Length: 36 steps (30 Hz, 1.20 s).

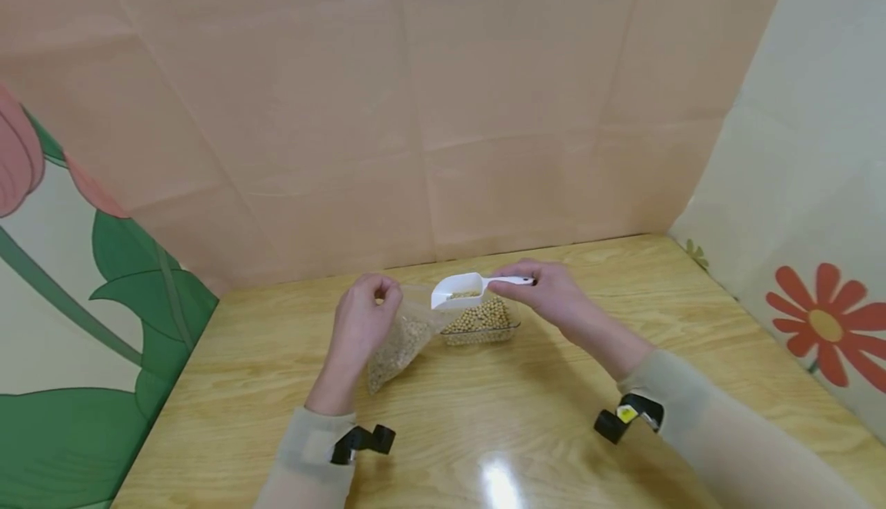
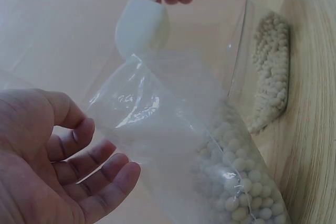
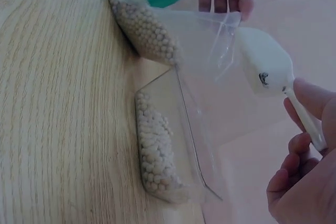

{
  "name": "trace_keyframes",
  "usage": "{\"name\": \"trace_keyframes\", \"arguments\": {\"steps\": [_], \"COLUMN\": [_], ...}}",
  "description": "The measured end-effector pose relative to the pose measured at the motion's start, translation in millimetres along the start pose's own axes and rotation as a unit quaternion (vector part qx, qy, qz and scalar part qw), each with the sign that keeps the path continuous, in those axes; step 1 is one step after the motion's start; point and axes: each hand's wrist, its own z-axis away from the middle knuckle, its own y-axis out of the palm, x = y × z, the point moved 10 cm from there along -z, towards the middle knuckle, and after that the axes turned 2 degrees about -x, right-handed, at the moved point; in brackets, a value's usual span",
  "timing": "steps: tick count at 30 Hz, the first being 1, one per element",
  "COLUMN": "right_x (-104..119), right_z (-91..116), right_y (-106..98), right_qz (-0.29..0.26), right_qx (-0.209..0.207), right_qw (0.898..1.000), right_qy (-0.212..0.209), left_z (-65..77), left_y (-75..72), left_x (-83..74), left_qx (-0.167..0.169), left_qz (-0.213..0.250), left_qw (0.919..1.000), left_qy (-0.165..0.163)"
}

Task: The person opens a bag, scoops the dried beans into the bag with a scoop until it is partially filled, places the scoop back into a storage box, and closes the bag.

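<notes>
My left hand (image 1: 367, 317) pinches the upper edge of a clear plastic bag (image 1: 401, 344) partly filled with round, pale soybeans (image 2: 247, 187). The bag's lower end stands on the table, tilted, with its mouth facing right. My right hand (image 1: 547, 290) grips the handle of a white scoop (image 3: 265, 61), its thumb along one side. Some soybeans lie in the scoop, which is held level just beside the bag's mouth in the head view. Below the scoop, a clear rectangular container (image 3: 186, 145) of soybeans sits on the table, partly hidden by the scoop in the head view.
The light wooden table (image 1: 443, 432) runs back to a pink-covered wall (image 1: 415, 109). Side walls carry painted plants on the left and a red flower (image 1: 824, 324) on the right. Black camera mounts are strapped to both wrists.
</notes>
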Motion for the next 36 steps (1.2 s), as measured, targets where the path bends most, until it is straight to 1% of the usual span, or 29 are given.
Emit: {"name": "trace_keyframes", "arguments": {"steps": [6,10,12,16,20,26,29,33,36], "right_x": [10.1,23.3,31.6,48.9,62.3,70.8,73.8,75.1,71.2], "right_z": [-2.6,-4.0,-4.8,-4.2,-2.4,-0.3,1.4,4.1,5.7], "right_y": [7.9,9.2,10.2,11.5,13.0,14.0,12.8,6.8,0.3], "right_qz": [0.014,0.047,0.074,0.13,0.158,0.184,0.185,0.169,0.158], "right_qx": [0.008,0.006,0.005,0.0,0.0,-0.002,-0.003,-0.007,-0.011], "right_qw": [1.0,0.998,0.994,0.983,0.975,0.969,0.968,0.971,0.975], "right_qy": [-0.014,-0.051,-0.079,-0.13,-0.157,-0.166,-0.172,-0.171,-0.154], "left_z": [-1.1,-1.5,-1.6,-1.3,-1.3,-0.7,-1.0,-1.8,-2.2], "left_y": [1.0,2.2,2.5,2.0,1.2,0.3,-0.2,-1.0,-2.1], "left_x": [1.1,1.3,1.6,1.7,1.6,2.0,2.2,2.1,1.8], "left_qx": [-0.001,0.0,-0.001,-0.002,-0.003,-0.004,-0.004,-0.002,-0.001], "left_qz": [-0.001,-0.001,-0.002,-0.004,-0.004,-0.003,-0.004,-0.004,-0.002], "left_qw": [1.0,1.0,1.0,1.0,1.0,1.0,1.0,1.0,1.0], "left_qy": [-0.007,-0.009,-0.007,-0.005,-0.004,-0.003,-0.002,-0.004,-0.005]}}
